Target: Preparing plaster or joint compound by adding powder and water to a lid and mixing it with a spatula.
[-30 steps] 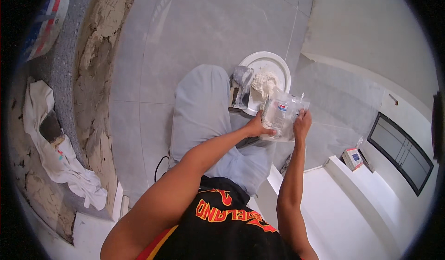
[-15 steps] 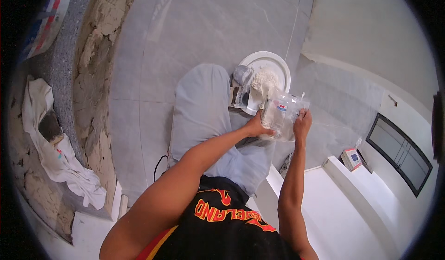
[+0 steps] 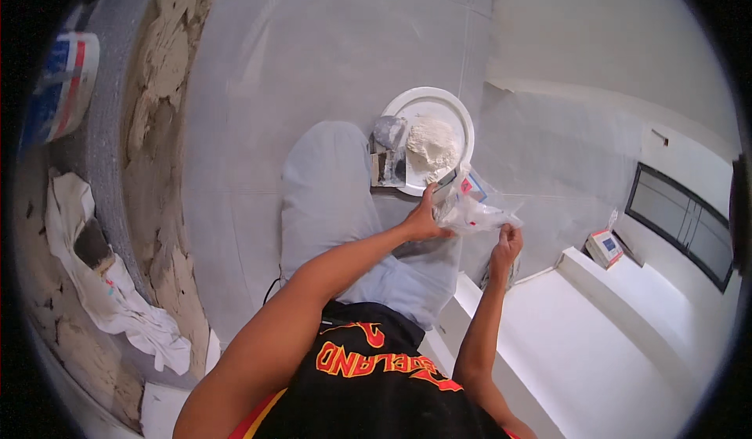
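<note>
Between my two hands is a clear plastic bag (image 3: 475,213), crumpled and mostly slack, with a small coloured label. My left hand (image 3: 423,218) grips its left side, fingers partly hidden by the plastic. Pinched in the fingertips of my right hand (image 3: 509,242) is the bag's right corner. Just beyond them lies a round white lid-like tray (image 3: 468,118), with a heap of white powder (image 3: 432,143) on it. Over the tray's left edge rests a flat scraper-like tool with a dark, smeared blade (image 3: 388,169). A rounded grey piece (image 3: 389,132) sits beside the powder.
My bent knee (image 3: 325,173) is left of the tray on grey floor tiles. Farther left run a rough broken strip (image 3: 160,102), a bucket (image 3: 77,86) and a white cloth (image 3: 117,306). A white ledge (image 3: 580,345) with a small box (image 3: 604,248) is at right.
The bag has drawn back from the powder toward me and gone slacker. The heap now looks fuller. My right hand has come nearer and grips the bag's corner; my left hand keeps its hold.
</note>
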A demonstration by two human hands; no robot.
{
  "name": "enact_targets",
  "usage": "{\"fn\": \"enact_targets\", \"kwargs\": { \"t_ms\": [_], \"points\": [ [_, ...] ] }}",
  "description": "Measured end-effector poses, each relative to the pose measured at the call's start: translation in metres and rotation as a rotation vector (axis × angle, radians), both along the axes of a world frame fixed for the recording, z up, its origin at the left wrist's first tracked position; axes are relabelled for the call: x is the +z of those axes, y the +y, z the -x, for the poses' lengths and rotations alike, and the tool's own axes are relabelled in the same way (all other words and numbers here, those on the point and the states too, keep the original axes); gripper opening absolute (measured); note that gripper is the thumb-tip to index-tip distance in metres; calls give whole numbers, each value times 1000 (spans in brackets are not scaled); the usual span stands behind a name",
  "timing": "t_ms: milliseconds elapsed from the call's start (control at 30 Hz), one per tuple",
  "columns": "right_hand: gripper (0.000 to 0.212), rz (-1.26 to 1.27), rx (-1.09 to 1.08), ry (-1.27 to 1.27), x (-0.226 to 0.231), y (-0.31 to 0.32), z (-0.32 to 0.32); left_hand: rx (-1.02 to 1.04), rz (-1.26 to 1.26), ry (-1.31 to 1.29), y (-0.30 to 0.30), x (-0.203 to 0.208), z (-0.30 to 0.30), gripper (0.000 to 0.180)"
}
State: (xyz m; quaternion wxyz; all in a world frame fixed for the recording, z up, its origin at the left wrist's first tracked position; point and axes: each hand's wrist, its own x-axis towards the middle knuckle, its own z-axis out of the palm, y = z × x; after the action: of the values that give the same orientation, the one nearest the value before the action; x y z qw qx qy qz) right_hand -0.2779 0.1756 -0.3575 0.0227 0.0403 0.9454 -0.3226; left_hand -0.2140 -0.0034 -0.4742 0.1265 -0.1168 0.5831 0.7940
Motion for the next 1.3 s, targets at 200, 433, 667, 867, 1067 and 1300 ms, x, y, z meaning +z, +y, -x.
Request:
{"fn": "enact_targets", "kwargs": {
  "t_ms": [200, 433, 667, 867, 1067, 1300],
  "points": [
    [12, 371, -198, 65, -8, 25, -46, -148, -126, -21, -11, 6, -7, 128],
    [16, 469, -174, -10, 3, 24, -78, -156, -307, -43, -25, -2, 0, 94],
    [21, 429, -218, -114, 6, 35, -98, -303, 439, -12, -44, 62, 32, 51],
    [20, 553, -284, 18, 6, 28, -92, -456, 680, 64, -37, 83, 62, 40],
    [18, 372, -444, 93, -10, 52, -31, -551, 739, 219, -3, 88, 129, 37],
    [25, 308, -405, 157, -58, 95, 71, -591, 1049, 383, 38, 73, 230, 34]
  ]
}}
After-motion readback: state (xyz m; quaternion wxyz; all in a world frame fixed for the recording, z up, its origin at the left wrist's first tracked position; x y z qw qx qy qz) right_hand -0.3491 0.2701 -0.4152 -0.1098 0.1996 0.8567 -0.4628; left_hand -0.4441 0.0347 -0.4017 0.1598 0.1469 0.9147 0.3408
